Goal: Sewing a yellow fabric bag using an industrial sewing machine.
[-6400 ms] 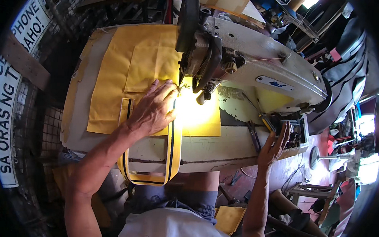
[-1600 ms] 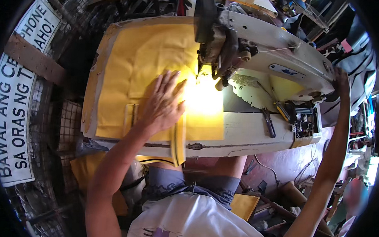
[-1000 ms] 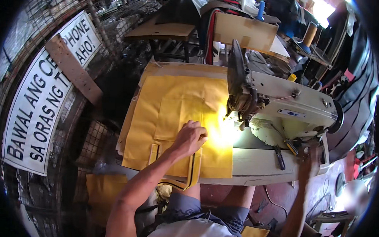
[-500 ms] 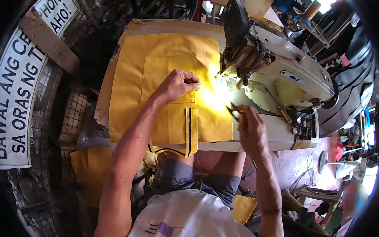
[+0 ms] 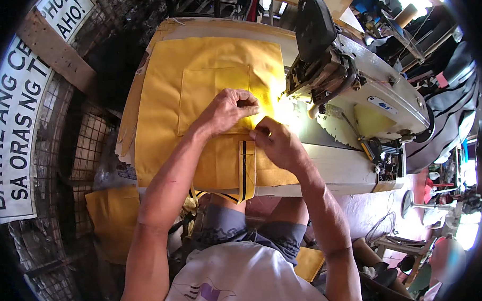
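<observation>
Right hand point(image 5: 280, 145) has moved from beyond the right edge of the yellow fabric panel point(image 5: 160, 113) to a position over it, just beside the left hand point(image 5: 226, 112), which holds much the same place. The panel lies flat on the pale sewing table point(image 5: 341, 165), left of the industrial sewing machine point(image 5: 368, 70), its right side brightly lit near the needle. A square stitched patch point(image 5: 206, 91) sits on the panel, and both hands are at its lower right corner. Left thumb and fingertips are pinched narrow; what they grip cannot be told. Right fingers are curled inward, thumb close to forefinger; whether they hold anything cannot be told. Below them, a yellow strap point(image 5: 250, 172) with a dark stripe lies on the panel and hangs past the table's front edge. Farther right, a yellow-and-black-handled tool point(image 5: 367, 149) lies beside a tray of small parts point(image 5: 392, 158). Another yellow fabric piece point(image 5: 114, 215) hangs at lower left.
</observation>
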A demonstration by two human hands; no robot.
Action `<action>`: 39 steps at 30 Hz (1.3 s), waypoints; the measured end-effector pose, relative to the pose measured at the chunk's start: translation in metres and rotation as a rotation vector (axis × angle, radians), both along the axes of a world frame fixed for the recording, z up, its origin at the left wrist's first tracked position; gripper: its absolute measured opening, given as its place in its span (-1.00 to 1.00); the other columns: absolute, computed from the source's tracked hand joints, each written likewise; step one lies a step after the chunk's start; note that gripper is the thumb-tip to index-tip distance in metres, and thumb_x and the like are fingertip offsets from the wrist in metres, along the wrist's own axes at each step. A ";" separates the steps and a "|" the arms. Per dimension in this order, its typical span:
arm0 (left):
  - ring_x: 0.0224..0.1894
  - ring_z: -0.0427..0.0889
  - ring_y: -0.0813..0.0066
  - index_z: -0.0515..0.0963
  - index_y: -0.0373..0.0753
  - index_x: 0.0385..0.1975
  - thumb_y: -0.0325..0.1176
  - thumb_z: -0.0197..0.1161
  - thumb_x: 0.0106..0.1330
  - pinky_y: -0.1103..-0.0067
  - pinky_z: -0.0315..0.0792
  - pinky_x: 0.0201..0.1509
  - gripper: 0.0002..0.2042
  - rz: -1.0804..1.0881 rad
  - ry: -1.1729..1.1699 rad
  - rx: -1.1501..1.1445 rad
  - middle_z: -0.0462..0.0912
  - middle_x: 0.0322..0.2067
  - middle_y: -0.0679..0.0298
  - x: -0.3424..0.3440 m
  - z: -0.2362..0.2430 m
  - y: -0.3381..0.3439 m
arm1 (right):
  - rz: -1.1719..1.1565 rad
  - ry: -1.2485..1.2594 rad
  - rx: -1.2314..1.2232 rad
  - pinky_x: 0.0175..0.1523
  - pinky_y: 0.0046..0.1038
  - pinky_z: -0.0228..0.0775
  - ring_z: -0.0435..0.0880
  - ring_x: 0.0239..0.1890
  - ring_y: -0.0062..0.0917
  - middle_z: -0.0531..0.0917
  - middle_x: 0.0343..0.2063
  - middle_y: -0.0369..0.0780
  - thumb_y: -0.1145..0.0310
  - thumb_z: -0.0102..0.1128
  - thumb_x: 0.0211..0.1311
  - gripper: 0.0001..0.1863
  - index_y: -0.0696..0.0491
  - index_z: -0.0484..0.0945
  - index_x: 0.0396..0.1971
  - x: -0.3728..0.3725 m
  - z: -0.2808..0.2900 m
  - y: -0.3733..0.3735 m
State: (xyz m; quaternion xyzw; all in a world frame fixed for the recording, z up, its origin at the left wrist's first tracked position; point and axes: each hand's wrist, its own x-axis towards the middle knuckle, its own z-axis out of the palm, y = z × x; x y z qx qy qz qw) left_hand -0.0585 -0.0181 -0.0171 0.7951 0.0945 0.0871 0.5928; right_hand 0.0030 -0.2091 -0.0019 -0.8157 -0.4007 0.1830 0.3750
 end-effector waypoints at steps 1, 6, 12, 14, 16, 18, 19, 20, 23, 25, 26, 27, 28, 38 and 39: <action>-0.30 0.57 0.64 0.67 -0.32 -0.35 -0.34 0.38 0.29 0.62 0.46 -0.05 -0.84 -0.025 -0.020 0.003 0.65 -0.43 0.39 0.001 0.001 0.001 | 0.049 0.008 0.034 -0.24 -0.27 0.48 0.68 -0.41 -0.30 0.65 -0.48 -0.06 0.24 0.26 0.33 -0.72 0.18 0.55 -0.23 -0.002 -0.001 -0.003; -0.20 0.59 0.64 0.66 -0.28 -0.17 -0.27 0.31 0.38 0.60 0.47 -0.02 -0.79 0.310 -0.321 -0.348 0.68 -0.28 0.33 -0.022 0.035 0.031 | -0.073 0.031 0.212 -0.37 -0.32 0.43 0.60 -0.56 -0.37 0.59 -0.59 -0.10 0.37 0.28 0.29 -0.79 0.17 0.50 -0.21 -0.016 -0.005 -0.019; -0.18 0.64 0.50 0.65 -0.26 -0.10 -0.25 0.32 0.36 0.55 0.51 -0.06 -0.75 0.489 -0.082 0.354 0.67 -0.20 0.30 -0.134 0.051 0.049 | -0.067 -0.206 0.242 -0.35 -0.28 0.49 0.67 -0.47 -0.22 0.64 -0.49 -0.11 0.34 0.33 0.27 -0.74 0.09 0.51 -0.14 -0.035 -0.007 -0.015; -0.18 0.62 0.38 0.65 -0.29 -0.12 -0.28 0.36 0.31 0.49 0.50 -0.05 -0.75 0.488 0.031 0.534 0.64 -0.23 0.25 -0.156 0.035 0.034 | -0.065 -0.293 0.211 -0.33 -0.28 0.52 0.69 -0.42 -0.21 0.66 -0.41 -0.10 0.35 0.33 0.26 -0.75 0.08 0.51 -0.14 -0.039 -0.004 -0.010; -0.17 0.60 0.26 0.65 -0.31 -0.15 -0.32 0.39 0.25 0.42 0.49 -0.04 -0.75 0.485 0.119 0.712 0.61 -0.27 0.20 -0.167 0.022 0.023 | -0.080 -0.280 0.219 -0.32 -0.27 0.53 0.69 -0.40 -0.21 0.66 -0.38 -0.09 0.36 0.33 0.26 -0.75 0.08 0.51 -0.14 -0.046 -0.001 -0.005; -0.11 0.54 0.16 0.68 -0.26 -0.21 -0.35 0.44 0.16 0.35 0.45 0.04 -0.77 0.567 0.071 0.903 0.57 -0.26 0.17 -0.167 0.011 0.012 | -0.096 -0.257 0.220 -0.31 -0.26 0.54 0.70 -0.38 -0.21 0.66 -0.35 -0.09 0.37 0.33 0.26 -0.76 0.08 0.52 -0.13 -0.055 0.002 0.001; -0.10 0.52 0.19 0.69 -0.25 -0.27 -0.38 0.44 0.13 0.36 0.43 0.03 -0.81 0.601 0.063 0.921 0.56 -0.27 0.20 -0.165 0.007 0.008 | -0.075 -0.240 0.216 -0.28 -0.29 0.56 0.71 -0.36 -0.26 0.65 -0.31 -0.10 0.38 0.33 0.25 -0.73 0.10 0.53 -0.10 -0.061 0.004 0.006; -0.10 0.52 0.19 0.69 -0.25 -0.27 -0.38 0.44 0.13 0.36 0.43 0.03 -0.81 0.592 0.068 0.911 0.56 -0.27 0.20 -0.164 0.004 0.006 | -0.042 -0.209 0.199 -0.24 -0.32 0.58 0.71 -0.34 -0.32 0.65 -0.28 -0.11 0.40 0.34 0.25 -0.71 0.12 0.54 -0.07 -0.067 0.005 0.011; -0.14 0.52 0.18 0.62 -0.28 -0.37 -0.45 0.39 0.14 0.33 0.42 -0.04 -0.89 0.580 -0.016 0.998 0.53 -0.29 0.21 -0.160 -0.001 0.005 | 0.019 -0.312 0.199 -0.25 -0.28 0.58 0.71 -0.31 -0.22 0.62 -0.29 -0.12 0.40 0.32 0.24 -0.72 0.08 0.54 -0.06 -0.085 0.007 0.029; -0.15 0.52 0.18 0.60 -0.27 -0.37 -0.47 0.38 0.14 0.32 0.42 -0.05 -0.89 0.578 -0.077 1.025 0.52 -0.30 0.21 -0.159 -0.004 0.005 | 0.039 -0.336 0.204 -0.27 -0.26 0.57 0.70 -0.33 -0.20 0.61 -0.30 -0.12 0.39 0.32 0.24 -0.72 0.06 0.55 -0.07 -0.092 0.007 0.043; -0.16 0.52 0.17 0.58 -0.25 -0.37 -0.49 0.37 0.14 0.31 0.41 -0.05 -0.89 0.601 -0.121 1.040 0.51 -0.30 0.21 -0.159 -0.005 0.005 | 0.061 -0.348 0.158 -0.29 -0.24 0.57 0.69 -0.36 -0.19 0.60 -0.30 -0.13 0.37 0.32 0.24 -0.72 0.04 0.55 -0.07 -0.094 0.006 0.050; -0.16 0.52 0.17 0.58 -0.25 -0.37 -0.49 0.37 0.14 0.31 0.41 -0.05 -0.89 0.595 -0.123 1.046 0.51 -0.30 0.21 -0.160 -0.007 0.006 | 0.099 -0.356 0.137 -0.31 -0.21 0.56 0.68 -0.38 -0.17 0.59 -0.31 -0.14 0.35 0.32 0.23 -0.72 0.02 0.55 -0.08 -0.095 0.005 0.056; -0.16 0.52 0.16 0.56 -0.25 -0.35 -0.50 0.35 0.15 0.30 0.40 -0.05 -0.88 0.608 -0.132 0.991 0.51 -0.30 0.21 -0.160 -0.008 0.006 | 0.086 -0.358 0.111 -0.31 -0.21 0.56 0.68 -0.38 -0.17 0.59 -0.31 -0.14 0.35 0.32 0.23 -0.72 0.02 0.55 -0.08 -0.095 0.004 0.063; -0.18 0.52 0.10 0.56 -0.29 -0.31 -0.60 0.37 0.02 0.26 0.44 -0.10 -0.78 0.592 -0.173 0.881 0.49 -0.32 0.18 -0.165 -0.009 0.008 | 0.216 -0.425 0.222 -0.32 -0.20 0.56 0.67 -0.39 -0.16 0.57 -0.29 -0.19 0.38 0.33 0.17 -0.73 0.02 0.57 -0.12 -0.091 -0.013 0.092; -0.18 0.52 0.10 0.56 -0.29 -0.31 -0.60 0.37 0.02 0.26 0.44 -0.10 -0.78 0.579 -0.175 0.891 0.49 -0.32 0.18 -0.165 -0.009 0.009 | 0.236 -0.419 0.208 -0.32 -0.20 0.56 0.67 -0.38 -0.17 0.57 -0.29 -0.20 0.39 0.32 0.18 -0.74 0.02 0.57 -0.13 -0.092 -0.014 0.091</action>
